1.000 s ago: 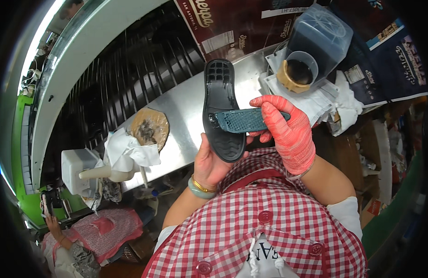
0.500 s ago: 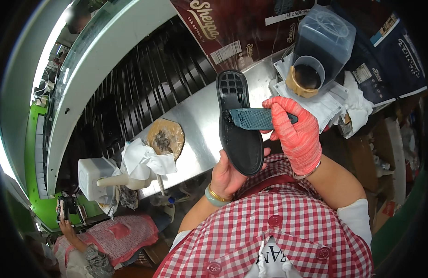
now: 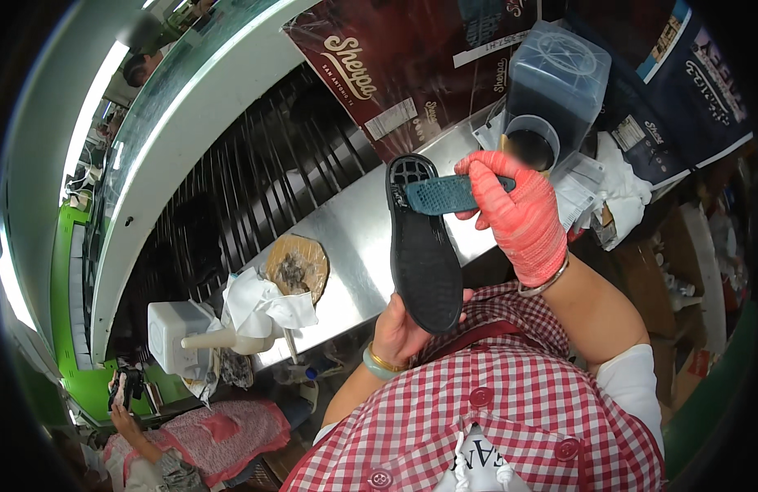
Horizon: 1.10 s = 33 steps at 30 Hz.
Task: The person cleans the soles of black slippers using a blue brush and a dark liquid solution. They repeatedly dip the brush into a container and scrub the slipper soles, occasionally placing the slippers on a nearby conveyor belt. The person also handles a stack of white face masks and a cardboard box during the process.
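Note:
A black shoe sole (image 3: 428,262) is held over the bench edge, its far end showing a grid of hollows. My left hand (image 3: 398,334) is closed around the near end, its palm partly hidden beneath the sole. In a red knit glove, my right hand (image 3: 522,217) grips a teal brush (image 3: 446,195) by its handle. The brush head lies across the sole near the gridded end, and the bristles underneath are hidden. Wet-looking shine shows on the sole beside it. Just beyond the glove stands a clear cup (image 3: 545,129) with dark contents.
A metal bench (image 3: 354,238) runs along a slatted dark conveyor (image 3: 256,164). Behind the cup is a translucent plastic container (image 3: 559,70). At left are a brown round piece (image 3: 309,266), white cloth (image 3: 256,299) and a white bottle (image 3: 167,332). Another person works at lower left.
The brush has shifted along the sole from about its middle toward the gridded far end. The sole and my left hand sit slightly nearer to me.

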{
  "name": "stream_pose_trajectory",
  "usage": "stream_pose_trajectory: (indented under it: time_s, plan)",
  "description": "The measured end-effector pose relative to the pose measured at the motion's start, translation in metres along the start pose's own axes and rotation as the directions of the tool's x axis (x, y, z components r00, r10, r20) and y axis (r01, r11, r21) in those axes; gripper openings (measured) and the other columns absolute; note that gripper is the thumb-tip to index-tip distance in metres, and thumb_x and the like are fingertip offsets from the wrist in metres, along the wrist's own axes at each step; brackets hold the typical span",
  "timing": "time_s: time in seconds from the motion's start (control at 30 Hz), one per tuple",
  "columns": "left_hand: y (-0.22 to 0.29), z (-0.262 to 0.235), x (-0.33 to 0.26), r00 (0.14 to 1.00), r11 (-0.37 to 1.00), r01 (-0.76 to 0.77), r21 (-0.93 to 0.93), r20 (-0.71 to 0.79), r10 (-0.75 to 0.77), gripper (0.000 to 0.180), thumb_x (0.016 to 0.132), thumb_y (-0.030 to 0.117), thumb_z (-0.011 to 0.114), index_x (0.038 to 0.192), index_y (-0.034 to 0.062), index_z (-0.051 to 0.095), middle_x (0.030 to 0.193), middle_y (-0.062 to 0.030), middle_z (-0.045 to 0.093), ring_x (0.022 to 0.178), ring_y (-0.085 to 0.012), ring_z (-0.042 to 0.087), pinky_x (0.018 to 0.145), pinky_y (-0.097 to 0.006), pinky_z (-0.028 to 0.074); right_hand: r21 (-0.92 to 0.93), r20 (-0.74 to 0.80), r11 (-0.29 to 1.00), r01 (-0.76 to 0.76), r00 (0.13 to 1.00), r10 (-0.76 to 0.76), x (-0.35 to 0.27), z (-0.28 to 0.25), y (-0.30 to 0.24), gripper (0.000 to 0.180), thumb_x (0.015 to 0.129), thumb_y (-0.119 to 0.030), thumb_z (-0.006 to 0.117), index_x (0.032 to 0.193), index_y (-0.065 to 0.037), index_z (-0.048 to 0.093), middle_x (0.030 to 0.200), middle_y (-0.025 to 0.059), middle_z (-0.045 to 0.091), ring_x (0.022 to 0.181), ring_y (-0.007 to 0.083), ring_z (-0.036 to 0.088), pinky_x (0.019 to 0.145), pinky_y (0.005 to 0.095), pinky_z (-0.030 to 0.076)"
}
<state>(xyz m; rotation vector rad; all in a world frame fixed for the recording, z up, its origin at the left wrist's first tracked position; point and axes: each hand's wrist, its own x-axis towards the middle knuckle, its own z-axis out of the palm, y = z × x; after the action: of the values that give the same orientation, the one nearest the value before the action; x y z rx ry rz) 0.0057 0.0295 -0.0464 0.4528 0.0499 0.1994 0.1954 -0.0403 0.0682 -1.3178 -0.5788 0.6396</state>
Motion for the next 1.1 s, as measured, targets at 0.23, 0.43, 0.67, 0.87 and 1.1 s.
stream_pose_trajectory:
  time_s: [0.23, 0.43, 0.67, 0.87, 1.1]
  plan:
    - [0.003, 0.002, 0.008, 0.999, 1.0, -0.029, 0.011, -0.034, 0.03, 0.074, 0.089, 0.054, 0.041, 0.14, 0.0052, 0.022, 0.139, -0.0177, 0.034, 0.126, -0.0377, 0.038, 0.096, -0.048, 0.042, 0.0, 0.095, 0.983, -0.184, 0.979, 0.183, -0.03, 0.001, 0.007, 0.021, 0.091, -0.017, 0.053, 0.097, 0.0, 0.062, 0.075, 0.0074, 0.063, 0.062, 0.0104, 0.061, 0.053, 0.0218, 0.049]
    - [0.002, -0.005, 0.008, 0.996, 0.998, -0.066, -0.014, -0.062, 0.065, 0.07, 0.091, 0.055, 0.034, 0.14, 0.0062, 0.024, 0.136, -0.0156, 0.039, 0.121, -0.0306, 0.044, 0.092, -0.045, 0.045, -0.041, 0.15, 0.963, -0.266, 0.951, 0.269, -0.037, 0.004, 0.01, 0.02, 0.091, -0.017, 0.053, 0.097, 0.0, 0.062, 0.075, 0.0076, 0.063, 0.062, 0.0104, 0.061, 0.054, 0.0221, 0.049]
    - [0.006, -0.019, 0.005, 0.99, 0.987, -0.101, -0.123, -0.113, 0.087, 0.063, 0.094, 0.055, 0.021, 0.134, 0.0086, 0.036, 0.128, -0.0114, 0.048, 0.109, -0.0251, 0.052, 0.081, -0.04, 0.048, -0.136, 0.26, 0.95, -0.28, 0.915, 0.307, -0.043, 0.01, 0.011, 0.02, 0.09, -0.015, 0.053, 0.098, 0.002, 0.061, 0.08, 0.0089, 0.064, 0.065, 0.0111, 0.062, 0.06, 0.0229, 0.051]
    - [0.019, 0.001, 0.001, 0.866, 0.992, -0.061, -0.11, -0.5, -0.002, 0.065, 0.092, 0.06, 0.02, 0.125, 0.0102, 0.045, 0.114, -0.0104, 0.057, 0.091, -0.0247, 0.06, 0.059, -0.032, 0.049, -0.251, 0.416, 0.935, -0.25, 0.844, 0.337, -0.033, 0.019, 0.02, 0.023, 0.09, -0.017, 0.053, 0.1, 0.002, 0.061, 0.087, 0.0078, 0.064, 0.07, 0.0112, 0.061, 0.063, 0.0238, 0.052]
    - [0.04, -0.011, -0.013, 0.849, 0.99, 0.127, -0.057, -0.511, -0.138, 0.065, 0.09, 0.062, 0.024, 0.121, 0.0102, 0.048, 0.094, -0.0145, 0.063, 0.064, -0.0261, 0.064, 0.038, -0.022, 0.043, -0.357, 0.587, 0.881, -0.311, 0.658, 0.471, -0.007, 0.042, 0.02, 0.03, 0.091, -0.027, 0.051, 0.102, -0.001, 0.061, 0.084, 0.0059, 0.063, 0.063, 0.0089, 0.059, 0.058, 0.0216, 0.048]
